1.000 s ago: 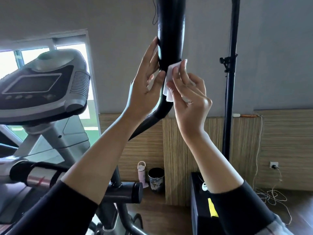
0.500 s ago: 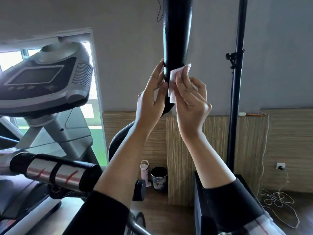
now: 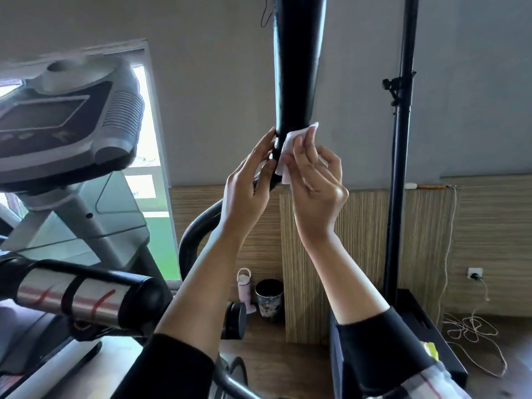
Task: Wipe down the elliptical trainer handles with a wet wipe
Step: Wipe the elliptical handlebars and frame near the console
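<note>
A thick black elliptical handle (image 3: 296,67) runs from the top of the view down the middle, then bends left behind my arm. My right hand (image 3: 316,182) presses a white wet wipe (image 3: 290,145) against the handle's right side with straight fingers, the thumb pinching the wipe. My left hand (image 3: 247,188) touches the handle's left side at the same height, fingers extended along it and thumb near the tube. Most of the wipe is hidden under my right fingers.
The grey console (image 3: 63,116) sits at the left, with a fixed silver and black handlebar (image 3: 83,298) below it. A black stand pole (image 3: 400,156) rises at the right. A pink bottle (image 3: 244,286), a dark cup (image 3: 269,298) and loose cables (image 3: 466,329) lie on the floor.
Both hands and the wipe have slid down the handle towards its bend. The view has shifted, so the lower handlebar at the left now shows more.
</note>
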